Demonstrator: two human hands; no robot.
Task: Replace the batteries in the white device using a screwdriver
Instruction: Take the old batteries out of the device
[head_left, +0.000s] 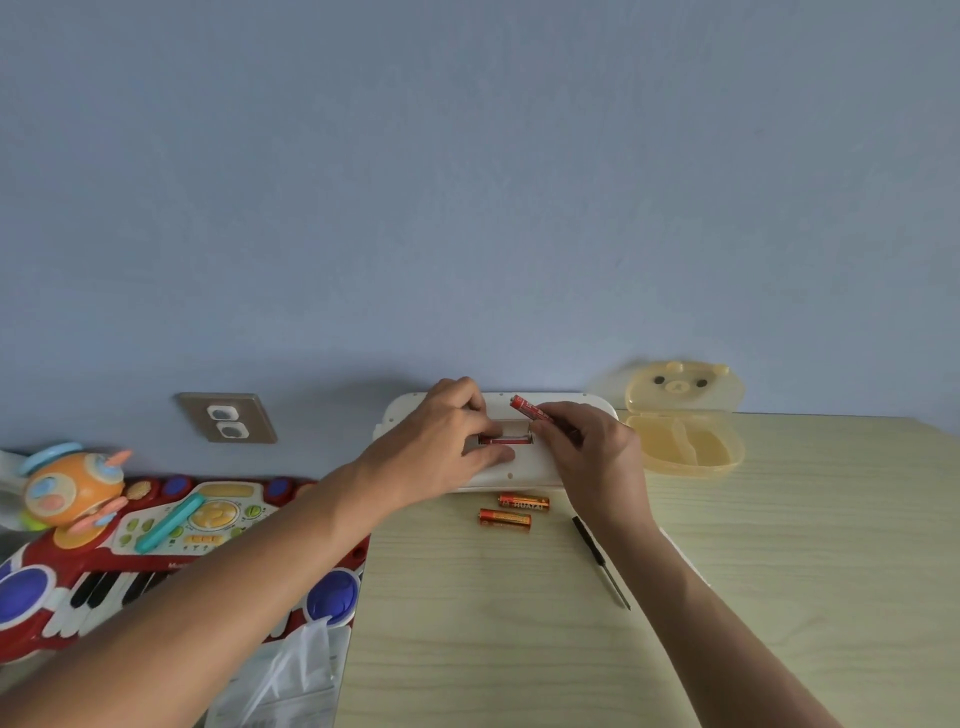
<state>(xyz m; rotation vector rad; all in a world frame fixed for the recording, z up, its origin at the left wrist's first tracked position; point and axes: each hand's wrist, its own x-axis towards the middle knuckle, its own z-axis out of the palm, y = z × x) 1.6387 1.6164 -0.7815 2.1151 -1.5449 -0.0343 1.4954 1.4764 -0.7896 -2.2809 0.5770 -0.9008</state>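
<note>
White device (545, 457) lies at far edge of surface (779, 571), battery bay open, one battery (503, 441) seated. Left hand (447, 436) rests curled on device, fingertips at bay. Right hand (592, 447) pinches red battery (529, 409) above bay. Two batteries (511, 512) and screwdriver (601, 561) lie near.

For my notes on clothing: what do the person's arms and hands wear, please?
Nothing that shows. The left hand and the right hand are bare, without gloves; no rings or watch are visible. Both forearms are uncovered to the picture's edge; no sleeve shows.
</note>
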